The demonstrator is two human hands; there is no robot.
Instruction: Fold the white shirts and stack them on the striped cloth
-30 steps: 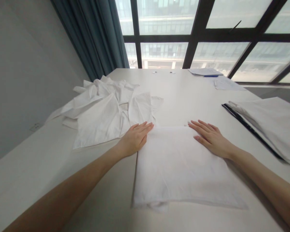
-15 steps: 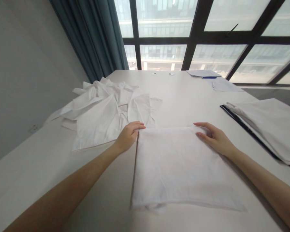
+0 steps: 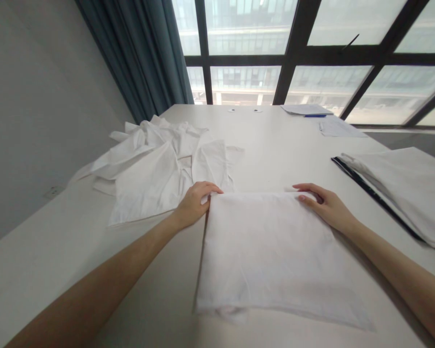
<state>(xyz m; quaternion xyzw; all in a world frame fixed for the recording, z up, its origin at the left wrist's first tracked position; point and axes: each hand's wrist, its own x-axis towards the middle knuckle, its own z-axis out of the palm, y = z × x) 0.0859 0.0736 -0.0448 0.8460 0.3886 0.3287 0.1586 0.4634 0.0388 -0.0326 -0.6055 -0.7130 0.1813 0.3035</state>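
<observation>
A white cloth (image 3: 271,251), folded into a rough square, lies in front of me on the white table. My left hand (image 3: 196,204) pinches its far left corner between thumb and fingers. At the far right corner, my right hand (image 3: 324,208) is closed on the cloth, the thumb on the near side and the fingers beyond the edge. Along the near edge the cloth is slightly uneven, and a small crumpled bit shows under the left part. Close to my left hand is a loose pile of white cloths (image 3: 148,179), creased and overlapping.
On the right, folded white cloth (image 3: 409,188) rests on a black flat item (image 3: 377,198). Papers (image 3: 306,110) and a blue pen (image 3: 315,116) lie at the table's far end. A blue curtain (image 3: 141,58) and dark-framed windows stand beyond.
Both hands have tightened on the far corners and shifted slightly right. The far edge is pulled a little straighter, and the near right corner sits slightly lower and farther right.
</observation>
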